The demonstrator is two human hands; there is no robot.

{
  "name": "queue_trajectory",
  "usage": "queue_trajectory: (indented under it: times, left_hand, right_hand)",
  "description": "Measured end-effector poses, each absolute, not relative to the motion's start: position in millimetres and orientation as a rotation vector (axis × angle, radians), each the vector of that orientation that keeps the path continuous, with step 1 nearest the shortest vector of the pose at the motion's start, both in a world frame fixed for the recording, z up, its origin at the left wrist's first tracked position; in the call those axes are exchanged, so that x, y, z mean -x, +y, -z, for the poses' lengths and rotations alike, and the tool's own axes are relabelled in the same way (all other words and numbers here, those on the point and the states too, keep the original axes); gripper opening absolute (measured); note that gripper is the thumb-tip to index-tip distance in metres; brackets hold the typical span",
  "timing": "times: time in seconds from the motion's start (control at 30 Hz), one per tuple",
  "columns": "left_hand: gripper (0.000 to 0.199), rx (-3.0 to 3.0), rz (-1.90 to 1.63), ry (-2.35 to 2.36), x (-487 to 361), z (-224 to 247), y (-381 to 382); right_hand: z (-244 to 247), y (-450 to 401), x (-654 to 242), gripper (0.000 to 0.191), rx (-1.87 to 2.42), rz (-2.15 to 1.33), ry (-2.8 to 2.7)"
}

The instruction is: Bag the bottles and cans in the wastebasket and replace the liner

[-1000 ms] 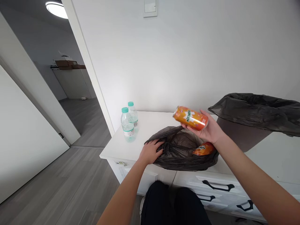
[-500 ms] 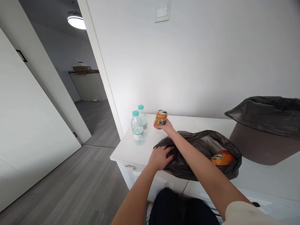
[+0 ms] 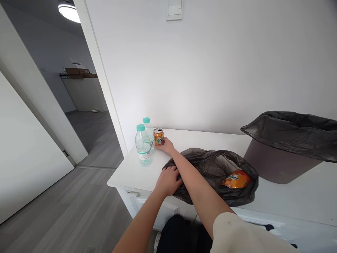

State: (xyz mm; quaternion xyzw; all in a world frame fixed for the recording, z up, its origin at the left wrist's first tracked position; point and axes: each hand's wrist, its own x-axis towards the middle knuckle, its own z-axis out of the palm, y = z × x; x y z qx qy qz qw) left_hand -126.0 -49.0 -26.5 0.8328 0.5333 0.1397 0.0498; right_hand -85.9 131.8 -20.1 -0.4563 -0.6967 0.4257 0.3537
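Note:
My right hand is closed around an orange drink can with an opened top, at the back left of the white cabinet top. The can stands upright just right of two clear plastic bottles with teal caps: a front bottle and a back bottle. My left hand grips the near left rim of a black plastic bag, its fingers curled over the edge. Inside the bag's open mouth, on the right, lies another orange can. My right forearm crosses over the bag.
A brownish trash bin lined with a black bag stands at the right of the white cabinet top. Behind rises a white wall with a light switch. An open doorway and grey floor lie to the left.
My right hand has carried the can left and set it low beside the bottles. My left hand still holds the bag. The whole view has shifted a little.

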Motion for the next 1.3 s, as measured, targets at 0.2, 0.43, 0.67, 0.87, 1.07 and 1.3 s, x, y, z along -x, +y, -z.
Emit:
queue_trajectory:
  times: [0.2,0.43,0.67,0.87,1.07,1.3]
  left_hand:
    - [0.042,-2.532,-0.374,1.622,125.7,20.3,-49.1]
    - [0.046,-2.534,-0.416,1.597,124.9,22.3,-42.7]
    - [0.047,-2.530,-0.402,1.611,123.1,15.1,-42.3]
    - [0.048,-2.508,-0.334,1.662,121.1,10.1,-44.3]
    - [0.047,-2.516,-0.318,1.687,119.8,8.9,-43.7]
    - [0.046,-2.513,-0.273,1.722,117.8,7.5,-41.7]
  right_hand:
    - [-23.5,112.6,67.9,0.094,1.204,-1.157,-1.931]
    - [-96.6,75.7,-37.7,0.046,1.199,-1.348,-2.123]
    - [-100.7,-6.1,-167.2,0.033,1.443,-1.037,-2.663]
    - [-93.3,-35.6,-198.6,0.060,1.637,-0.885,-2.699]
    - [-95.4,-60.0,-218.3,0.058,1.451,-1.060,-2.686]
    - [-66.5,-87.4,-214.4,0.064,1.464,-0.923,-2.838]
